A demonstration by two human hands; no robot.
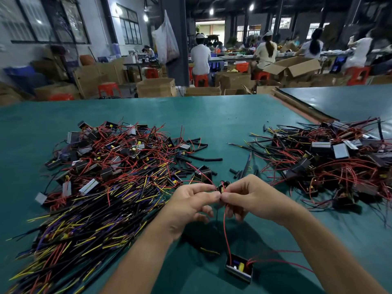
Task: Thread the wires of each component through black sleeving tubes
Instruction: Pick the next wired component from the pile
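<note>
Nearest, a small boxy component [239, 267] lay on the green surface [212, 115], close to its near edge. Its red wire [225, 232] rose to the hands above it. The right hand [252, 198] pinched that wire between thumb and forefinger. The left hand [191, 200] pinched fingertip to fingertip against it, seemingly on a dark strand [216, 217] that hung below; whether this was a tube or a wire could not be told. Another small part showed just behind the fingertips, held or lying there, unclear.

The wire looked thin, light and limp, so it would probably buckle unless gripped close to its tip. The component seemed light enough to be dragged along by a tug on the wire. A tube would likely be soft and easily squashed shut, so best held gently near its mouth.

Room was narrow. A tangled left heap [110, 162] of components and wires lay just beside the left forearm, ready to snag a trailing wire. Loose black tubes [209, 159] were scattered in the bare lane beyond the hands. A right heap [331, 158] lay near the right arm. Past both heaps the surface ran bare to its far edge, with cardboard boxes [157, 88] and seated workers [200, 58] beyond.
</note>
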